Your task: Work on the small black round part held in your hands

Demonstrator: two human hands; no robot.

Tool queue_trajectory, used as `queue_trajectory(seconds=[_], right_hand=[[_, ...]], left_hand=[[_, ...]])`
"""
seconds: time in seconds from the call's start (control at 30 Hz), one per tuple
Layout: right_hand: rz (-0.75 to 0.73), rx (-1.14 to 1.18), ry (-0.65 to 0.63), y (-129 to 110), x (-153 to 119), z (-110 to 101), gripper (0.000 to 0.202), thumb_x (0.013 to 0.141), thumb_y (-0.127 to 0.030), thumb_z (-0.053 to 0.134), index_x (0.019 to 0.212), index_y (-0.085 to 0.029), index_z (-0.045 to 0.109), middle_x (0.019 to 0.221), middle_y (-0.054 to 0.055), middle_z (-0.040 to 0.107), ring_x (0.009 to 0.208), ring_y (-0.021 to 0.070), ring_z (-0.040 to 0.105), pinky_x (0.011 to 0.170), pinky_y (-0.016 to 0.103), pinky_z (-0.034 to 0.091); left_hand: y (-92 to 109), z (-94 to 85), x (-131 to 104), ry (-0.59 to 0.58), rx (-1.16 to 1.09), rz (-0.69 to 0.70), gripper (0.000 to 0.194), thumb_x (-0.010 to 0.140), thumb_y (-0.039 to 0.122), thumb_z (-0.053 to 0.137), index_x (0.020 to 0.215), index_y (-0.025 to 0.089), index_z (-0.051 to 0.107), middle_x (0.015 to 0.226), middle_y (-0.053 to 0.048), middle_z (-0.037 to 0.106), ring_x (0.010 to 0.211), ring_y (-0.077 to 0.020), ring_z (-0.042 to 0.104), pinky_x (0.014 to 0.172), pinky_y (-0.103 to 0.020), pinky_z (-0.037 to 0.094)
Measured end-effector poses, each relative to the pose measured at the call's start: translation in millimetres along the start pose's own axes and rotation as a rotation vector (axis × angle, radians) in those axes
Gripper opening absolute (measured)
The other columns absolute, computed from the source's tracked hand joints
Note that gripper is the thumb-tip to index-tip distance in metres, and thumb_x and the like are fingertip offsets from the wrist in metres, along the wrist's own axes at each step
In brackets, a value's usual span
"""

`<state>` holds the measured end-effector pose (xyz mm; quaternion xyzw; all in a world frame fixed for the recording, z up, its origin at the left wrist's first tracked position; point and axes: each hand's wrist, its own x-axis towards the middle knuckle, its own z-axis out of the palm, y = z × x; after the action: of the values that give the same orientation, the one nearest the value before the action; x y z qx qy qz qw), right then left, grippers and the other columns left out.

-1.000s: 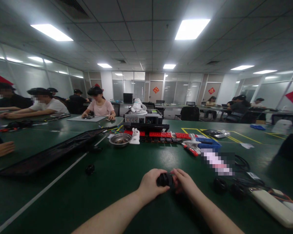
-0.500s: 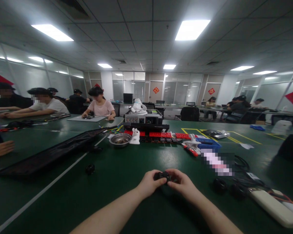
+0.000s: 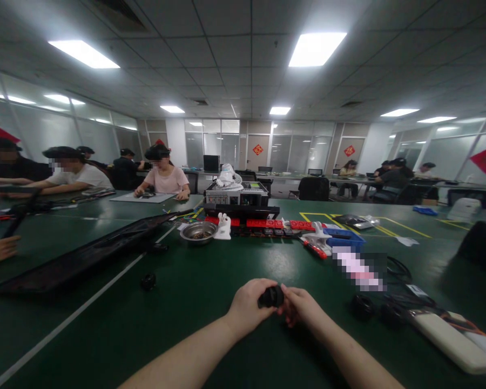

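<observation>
Over the near middle of the green table, my left hand (image 3: 249, 305) is closed round a small black wheel-like part (image 3: 272, 296), thumb below and fingers above. My right hand (image 3: 302, 305) meets the part's right edge, with its fingers bent and pressed together there. The right fingertips are partly hidden, and the part's exact kind is not clear. Further right on the table lie two similar dark round parts, a nearer one (image 3: 362, 307) and one beside it (image 3: 392, 314). Another small black part (image 3: 148, 281) lies to the left.
A metal bowl (image 3: 198, 233) with small bits stands ahead, beside a white bracket (image 3: 223, 227). A long black panel (image 3: 85, 254) lies at left. Red-handled pliers (image 3: 316, 249), a blue tray (image 3: 344, 240) and a cream power bank-like block (image 3: 453, 340) are at right. Another person's hand (image 3: 2, 250) shows at left.
The black part has turned in my left hand, showing more of its round side. My right fingers have shifted and bent lower at its right edge. The person at left has moved a dark frame.
</observation>
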<state>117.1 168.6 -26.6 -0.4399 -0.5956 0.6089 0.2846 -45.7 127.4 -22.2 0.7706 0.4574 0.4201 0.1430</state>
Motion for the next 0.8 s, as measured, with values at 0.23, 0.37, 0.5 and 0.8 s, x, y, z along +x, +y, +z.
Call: queue_trajectory(seconds=[0.23,0.37,0.5,0.8], right_hand=[[-0.231,0.049,-0.062,1,2,-7,0.044,0.058,-0.040,0.067,0.092,-0.016,0.051,0.073,0.001,0.056,0.058,0.0100,0.052,0.048,0.022,0.042],[-0.347,0.013,-0.083,2,4,-8,0.045,0.055,-0.031,0.071,0.092,-0.017,0.052,0.088,0.005,0.057,0.075,0.0145,0.053,0.059,0.025,0.043],[-0.180,0.072,0.025,1,1,-6,0.044,0.062,-0.044,0.061,0.097,-0.020,0.048,0.084,0.003,0.057,0.069,0.0138,0.055,0.053,0.025,0.045],[-0.002,-0.073,-0.006,0,0,-1,0.046,0.068,-0.061,0.042,0.070,-0.015,0.045,0.051,-0.001,0.053,0.035,0.0066,0.043,0.034,0.019,0.037]], left_hand=[[-11,1.6,2,-0.062,-0.208,-0.256,0.047,0.061,0.038,0.065,0.103,0.019,0.055,0.097,-0.005,0.061,0.087,-0.0208,0.055,0.077,-0.031,0.043],[-13,2.0,4,-0.113,-0.299,-0.324,0.039,0.063,0.037,0.062,0.095,0.015,0.057,0.086,-0.004,0.063,0.079,-0.0188,0.057,0.069,-0.027,0.044],[-8,2.0,3,-0.057,-0.124,-0.174,0.044,0.058,0.026,0.067,0.100,0.021,0.055,0.096,-0.002,0.061,0.088,-0.0189,0.055,0.079,-0.029,0.042],[-3,2.4,0,-0.053,0.000,-0.056,0.048,0.059,0.023,0.066,0.105,0.025,0.053,0.102,-0.002,0.060,0.094,-0.0187,0.053,0.085,-0.030,0.039]])
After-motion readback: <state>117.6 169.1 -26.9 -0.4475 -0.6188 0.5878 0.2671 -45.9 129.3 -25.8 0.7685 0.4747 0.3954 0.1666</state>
